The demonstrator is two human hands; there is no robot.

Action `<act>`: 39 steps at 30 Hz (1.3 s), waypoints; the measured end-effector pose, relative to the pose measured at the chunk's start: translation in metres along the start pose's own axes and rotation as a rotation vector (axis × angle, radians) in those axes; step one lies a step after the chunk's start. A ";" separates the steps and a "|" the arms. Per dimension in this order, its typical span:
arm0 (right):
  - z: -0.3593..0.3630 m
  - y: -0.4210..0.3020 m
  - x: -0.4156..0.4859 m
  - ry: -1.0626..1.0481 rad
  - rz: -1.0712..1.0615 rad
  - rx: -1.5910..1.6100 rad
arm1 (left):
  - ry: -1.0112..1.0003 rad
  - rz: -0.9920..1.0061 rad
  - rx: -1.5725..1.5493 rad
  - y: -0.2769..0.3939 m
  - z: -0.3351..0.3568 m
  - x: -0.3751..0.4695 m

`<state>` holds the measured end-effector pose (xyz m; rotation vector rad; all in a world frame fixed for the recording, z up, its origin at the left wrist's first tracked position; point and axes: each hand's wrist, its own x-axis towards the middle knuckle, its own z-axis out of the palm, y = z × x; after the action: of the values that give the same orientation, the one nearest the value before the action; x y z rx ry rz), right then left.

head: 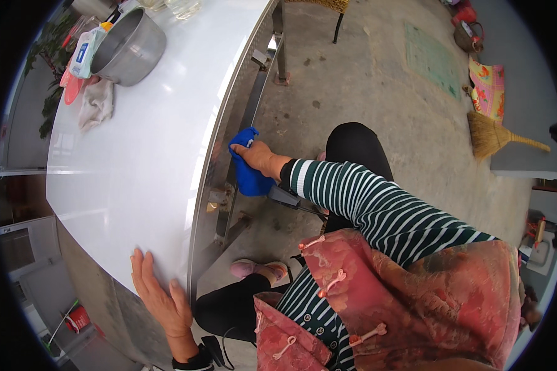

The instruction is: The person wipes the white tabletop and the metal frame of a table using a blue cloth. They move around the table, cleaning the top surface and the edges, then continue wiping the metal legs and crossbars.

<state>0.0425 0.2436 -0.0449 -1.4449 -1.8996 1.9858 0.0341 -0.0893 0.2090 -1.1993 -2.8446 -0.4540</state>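
My right hand (258, 157) grips a blue cloth (250, 178) and holds it at the metal side frame (249, 109) below the table edge. Part of the cloth hangs below my fingers. At the near corner of the white glossy table (134, 157), my left hand (160, 290) rests palm down on the top, thumb apart from the fingers, with nothing in it. A steel pot (137, 55) stands toward the far end of the table, and a crumpled pale rag (96, 104) lies beside it.
Near the pot are a wipes pack (82, 55), a red lid (73, 90) and a glass container (184, 7). A wicker chair (327, 4) stands beyond the table. Against the right wall lies a straw broom (489, 137). My knees (357, 148) are beside the table's metal legs.
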 end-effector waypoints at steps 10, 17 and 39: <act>-0.062 -0.048 0.070 0.276 -0.093 0.003 | -0.020 -0.012 -0.005 0.014 -0.008 -0.005; -0.107 -0.070 0.113 0.193 -0.246 -0.570 | -0.042 -0.045 0.021 0.026 -0.016 -0.008; 0.007 0.002 -0.028 -0.272 0.094 -0.167 | 0.063 0.048 0.002 -0.004 0.006 0.001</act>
<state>0.0549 0.2218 -0.0316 -1.3850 -2.1916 2.2134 0.0310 -0.0897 0.2022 -1.2278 -2.7564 -0.4786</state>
